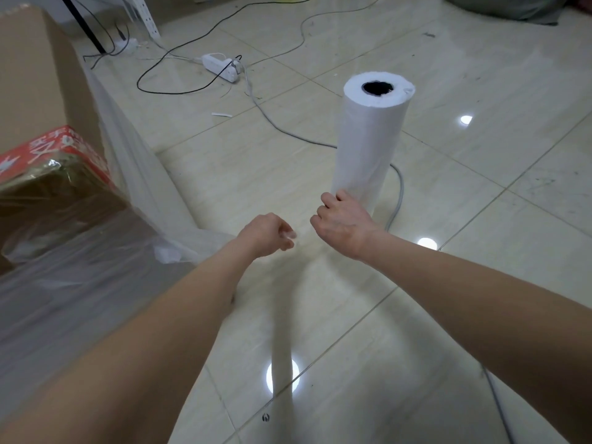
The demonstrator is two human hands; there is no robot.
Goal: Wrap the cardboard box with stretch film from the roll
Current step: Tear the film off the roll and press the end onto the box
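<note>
The white stretch film roll (371, 136) stands upright on the tiled floor, its dark core hole facing up. My right hand (342, 222) is at the roll's lower left side, fingers curled against the film there. My left hand (266, 233) is just left of it, fingertips pinched together on a faint strip of stretch film (282, 315) that runs back toward me. The cardboard box (35, 91) stands at the far left with a red-printed flap (54, 149). Loose clear film (137, 174) drapes down its side onto the floor.
A grey cable (397, 193) curves behind the roll's base. A white power strip (221, 67) and black cords lie further back. Another grey cable (499, 408) runs under my right forearm. A grey bag (506, 8) sits at the top right.
</note>
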